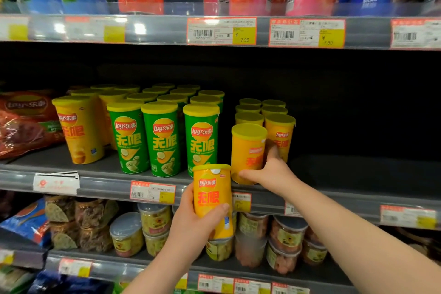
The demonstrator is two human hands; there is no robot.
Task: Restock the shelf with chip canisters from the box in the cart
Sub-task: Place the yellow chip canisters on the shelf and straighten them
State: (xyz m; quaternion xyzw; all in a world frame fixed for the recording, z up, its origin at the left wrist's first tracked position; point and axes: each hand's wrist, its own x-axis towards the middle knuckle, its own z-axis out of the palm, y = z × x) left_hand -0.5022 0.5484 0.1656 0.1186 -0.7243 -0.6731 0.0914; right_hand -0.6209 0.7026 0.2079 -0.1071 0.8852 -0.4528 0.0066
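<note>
The left hand (191,222) gripped a yellow Lay's canister (212,198) in front of the middle shelf (358,188) edge. The right hand (269,172) clasped another yellow canister (247,150) standing on the shelf, green Lay's canisters (162,138) crowding its left, open shelf to its right.

Supermarket snack aisle, pretty sure: stocked shelves (334,188) of chip canisters (162,138), and price tags (221,30) reading 7.90, though they're blurry.

Left hand (198,217) raised, fingers and thumb curled closed in a grasp; right hand (269,172) extended further forward on a straightened arm, fingers spread in contact.
</note>
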